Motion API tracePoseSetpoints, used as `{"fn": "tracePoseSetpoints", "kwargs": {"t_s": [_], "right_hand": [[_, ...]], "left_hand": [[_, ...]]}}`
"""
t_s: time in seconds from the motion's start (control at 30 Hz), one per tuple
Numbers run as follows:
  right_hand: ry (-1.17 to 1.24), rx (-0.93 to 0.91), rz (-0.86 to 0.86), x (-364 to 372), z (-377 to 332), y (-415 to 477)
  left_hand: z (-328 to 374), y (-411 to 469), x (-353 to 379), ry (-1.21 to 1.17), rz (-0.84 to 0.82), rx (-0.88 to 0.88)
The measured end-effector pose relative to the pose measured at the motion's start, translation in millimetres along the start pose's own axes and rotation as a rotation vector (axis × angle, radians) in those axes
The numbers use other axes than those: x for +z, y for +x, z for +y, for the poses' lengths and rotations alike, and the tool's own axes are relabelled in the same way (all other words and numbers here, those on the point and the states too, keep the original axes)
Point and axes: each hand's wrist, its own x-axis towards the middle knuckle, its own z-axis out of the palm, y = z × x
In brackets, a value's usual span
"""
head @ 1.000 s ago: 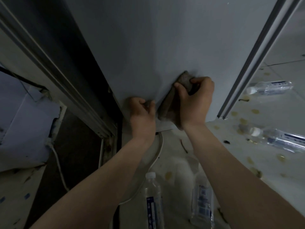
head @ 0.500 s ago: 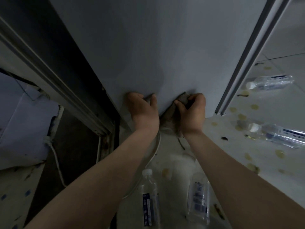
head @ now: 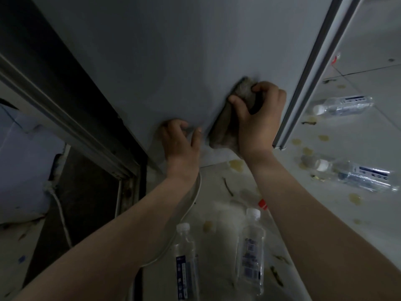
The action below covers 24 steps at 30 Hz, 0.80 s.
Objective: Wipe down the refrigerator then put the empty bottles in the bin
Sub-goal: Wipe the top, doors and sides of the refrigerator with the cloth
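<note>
Right hand (head: 258, 118) gripped a bunched brown cloth (head: 225, 129), pressed low on the grey refrigerator door (head: 173, 51). Left hand (head: 180, 144) just beside the cloth, lower left, fingers bent against the door; could not tell whether it held anything. Two bottles (head: 186, 263) lay on the stained floor (head: 358, 213) under the forearms, two other bottles (head: 342, 105) to the right.

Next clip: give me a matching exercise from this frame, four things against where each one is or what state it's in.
Things:
1 cloth
2 left hand
3 topmost bottle
4 white cable

Places or states:
A lies on its side on the floor tiles
B rests on the refrigerator, holding nothing
C curves across the floor beside the left forearm
D held in the grip of the right hand

Pairs: 1-D, 2-B, 3-A, 4-C
</note>
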Motion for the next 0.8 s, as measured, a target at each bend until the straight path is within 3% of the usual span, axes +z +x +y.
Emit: {"fn": "tracePoseSetpoints", "kwargs": {"t_s": [0.33,0.8], "right_hand": [[-0.138,0.234,-0.259,-11,63,-22],[0.003,0.105,0.005,-27,25,15]], "left_hand": [[-1,-7,20,0.009,-0.105,-0.021],[12,-6,40,-0.043,-0.070,-0.049]]}}
